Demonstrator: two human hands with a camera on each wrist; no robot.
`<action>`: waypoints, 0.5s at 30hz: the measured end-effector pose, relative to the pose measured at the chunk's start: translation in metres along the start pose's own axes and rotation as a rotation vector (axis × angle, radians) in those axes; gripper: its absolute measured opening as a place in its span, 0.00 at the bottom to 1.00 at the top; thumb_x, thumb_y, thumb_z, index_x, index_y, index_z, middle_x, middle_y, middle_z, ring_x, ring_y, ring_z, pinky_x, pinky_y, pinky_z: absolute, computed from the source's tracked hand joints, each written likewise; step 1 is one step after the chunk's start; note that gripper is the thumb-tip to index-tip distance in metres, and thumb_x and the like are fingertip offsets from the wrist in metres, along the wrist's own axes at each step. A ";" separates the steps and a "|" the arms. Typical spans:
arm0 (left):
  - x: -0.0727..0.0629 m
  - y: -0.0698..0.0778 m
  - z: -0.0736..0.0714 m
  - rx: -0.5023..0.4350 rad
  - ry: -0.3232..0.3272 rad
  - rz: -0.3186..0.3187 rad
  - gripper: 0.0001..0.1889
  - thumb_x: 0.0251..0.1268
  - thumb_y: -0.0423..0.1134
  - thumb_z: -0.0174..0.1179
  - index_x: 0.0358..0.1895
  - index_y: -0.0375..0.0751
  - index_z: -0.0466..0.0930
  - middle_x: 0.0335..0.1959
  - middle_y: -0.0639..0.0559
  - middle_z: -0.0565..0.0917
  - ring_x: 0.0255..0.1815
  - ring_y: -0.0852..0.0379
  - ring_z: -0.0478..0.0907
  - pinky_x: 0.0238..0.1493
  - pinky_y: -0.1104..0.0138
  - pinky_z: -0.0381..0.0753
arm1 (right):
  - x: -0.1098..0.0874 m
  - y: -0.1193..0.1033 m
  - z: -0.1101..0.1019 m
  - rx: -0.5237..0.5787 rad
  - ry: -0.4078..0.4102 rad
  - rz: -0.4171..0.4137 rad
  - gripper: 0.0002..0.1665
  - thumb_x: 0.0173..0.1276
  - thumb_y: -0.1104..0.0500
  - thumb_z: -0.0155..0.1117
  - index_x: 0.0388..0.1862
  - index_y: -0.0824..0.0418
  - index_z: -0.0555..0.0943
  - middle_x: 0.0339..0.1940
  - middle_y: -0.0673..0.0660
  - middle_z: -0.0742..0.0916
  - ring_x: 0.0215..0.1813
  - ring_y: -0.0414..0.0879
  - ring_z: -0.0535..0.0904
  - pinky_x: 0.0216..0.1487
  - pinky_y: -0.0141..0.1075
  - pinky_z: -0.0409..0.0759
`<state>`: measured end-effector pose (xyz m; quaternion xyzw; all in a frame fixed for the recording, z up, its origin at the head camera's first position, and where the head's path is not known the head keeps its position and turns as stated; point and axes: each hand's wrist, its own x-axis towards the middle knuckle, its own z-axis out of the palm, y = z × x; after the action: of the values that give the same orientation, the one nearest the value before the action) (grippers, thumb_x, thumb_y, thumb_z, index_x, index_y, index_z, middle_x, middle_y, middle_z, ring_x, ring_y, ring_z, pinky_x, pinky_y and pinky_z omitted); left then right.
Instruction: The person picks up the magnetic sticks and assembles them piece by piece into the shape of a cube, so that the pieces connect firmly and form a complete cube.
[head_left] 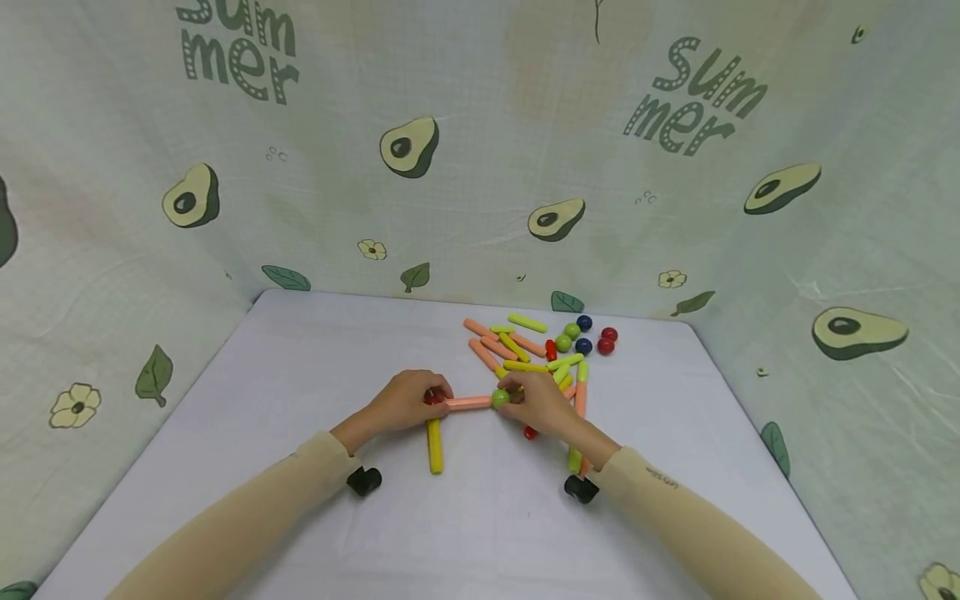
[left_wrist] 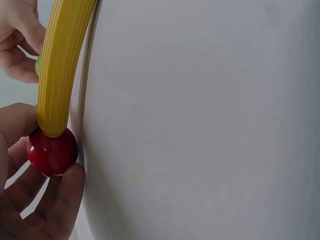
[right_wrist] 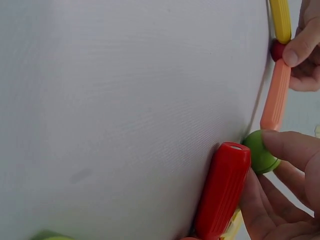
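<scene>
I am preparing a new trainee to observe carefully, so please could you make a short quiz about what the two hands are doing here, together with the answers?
1. What does the left hand hold between its fingers?
2. True or false: the right hand holds a dark blue ball.
3. What colour is the rod between the two hands?
A) green
B) yellow
C) salmon pink

Key
1: a red ball.
2: False; it holds a green ball.
3: C.
</scene>
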<state>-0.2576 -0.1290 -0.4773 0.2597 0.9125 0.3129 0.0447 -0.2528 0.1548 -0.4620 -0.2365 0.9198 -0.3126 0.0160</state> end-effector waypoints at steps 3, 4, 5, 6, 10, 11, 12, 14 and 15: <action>-0.001 0.002 0.001 0.005 0.007 -0.027 0.07 0.68 0.39 0.74 0.46 0.48 0.88 0.36 0.60 0.83 0.37 0.60 0.75 0.42 0.65 0.78 | 0.002 0.000 0.001 0.004 0.010 0.012 0.18 0.66 0.62 0.80 0.53 0.62 0.88 0.46 0.55 0.91 0.43 0.48 0.86 0.47 0.39 0.87; -0.001 0.002 0.001 0.006 0.009 -0.038 0.07 0.68 0.39 0.74 0.46 0.48 0.88 0.36 0.60 0.83 0.37 0.59 0.75 0.42 0.65 0.78 | 0.003 -0.001 0.001 0.006 0.013 0.021 0.18 0.66 0.61 0.80 0.54 0.62 0.88 0.47 0.55 0.91 0.43 0.48 0.86 0.48 0.39 0.87; -0.001 0.003 0.002 0.006 0.010 -0.049 0.07 0.68 0.40 0.74 0.45 0.48 0.88 0.36 0.59 0.83 0.37 0.59 0.75 0.42 0.64 0.78 | 0.003 -0.001 0.001 0.009 0.018 0.028 0.18 0.66 0.62 0.80 0.54 0.62 0.88 0.47 0.55 0.91 0.44 0.48 0.86 0.48 0.39 0.87; -0.002 0.004 0.002 0.005 0.010 -0.061 0.07 0.68 0.40 0.74 0.45 0.49 0.87 0.36 0.59 0.83 0.37 0.59 0.75 0.41 0.64 0.77 | 0.004 -0.002 0.002 0.007 0.023 0.034 0.18 0.66 0.61 0.80 0.54 0.62 0.88 0.47 0.54 0.91 0.44 0.48 0.85 0.48 0.40 0.87; -0.005 0.006 0.002 0.007 0.004 -0.095 0.07 0.68 0.40 0.73 0.45 0.49 0.86 0.34 0.58 0.81 0.35 0.58 0.75 0.39 0.64 0.76 | 0.008 -0.004 0.004 0.021 0.043 0.063 0.17 0.66 0.60 0.80 0.53 0.60 0.89 0.45 0.53 0.91 0.44 0.45 0.85 0.50 0.41 0.87; -0.006 0.006 0.002 0.009 0.001 -0.102 0.07 0.68 0.40 0.73 0.45 0.49 0.85 0.34 0.59 0.81 0.35 0.59 0.74 0.38 0.64 0.76 | 0.009 -0.004 0.004 0.024 0.048 0.063 0.17 0.66 0.60 0.81 0.52 0.59 0.89 0.44 0.52 0.91 0.44 0.44 0.85 0.50 0.41 0.87; -0.006 0.006 0.002 0.010 -0.002 -0.106 0.07 0.68 0.40 0.73 0.45 0.49 0.85 0.33 0.59 0.81 0.35 0.59 0.74 0.38 0.65 0.75 | 0.011 -0.004 0.005 0.025 0.055 0.065 0.16 0.66 0.60 0.81 0.51 0.59 0.89 0.43 0.52 0.91 0.44 0.44 0.85 0.50 0.41 0.87; -0.008 0.005 0.001 0.011 -0.011 -0.109 0.08 0.68 0.41 0.73 0.44 0.50 0.85 0.32 0.59 0.81 0.33 0.59 0.75 0.36 0.65 0.75 | 0.012 -0.006 0.006 0.032 0.065 0.070 0.16 0.66 0.60 0.81 0.51 0.58 0.89 0.43 0.52 0.91 0.45 0.45 0.85 0.50 0.42 0.87; -0.008 0.005 0.001 0.012 -0.016 -0.109 0.07 0.68 0.42 0.73 0.44 0.50 0.85 0.32 0.60 0.81 0.33 0.60 0.75 0.36 0.65 0.75 | 0.013 -0.006 0.007 0.033 0.068 0.071 0.16 0.66 0.60 0.81 0.51 0.58 0.89 0.43 0.52 0.91 0.45 0.45 0.86 0.50 0.42 0.86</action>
<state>-0.2483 -0.1292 -0.4752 0.2125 0.9267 0.3024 0.0675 -0.2608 0.1406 -0.4622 -0.1923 0.9225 -0.3348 -0.0004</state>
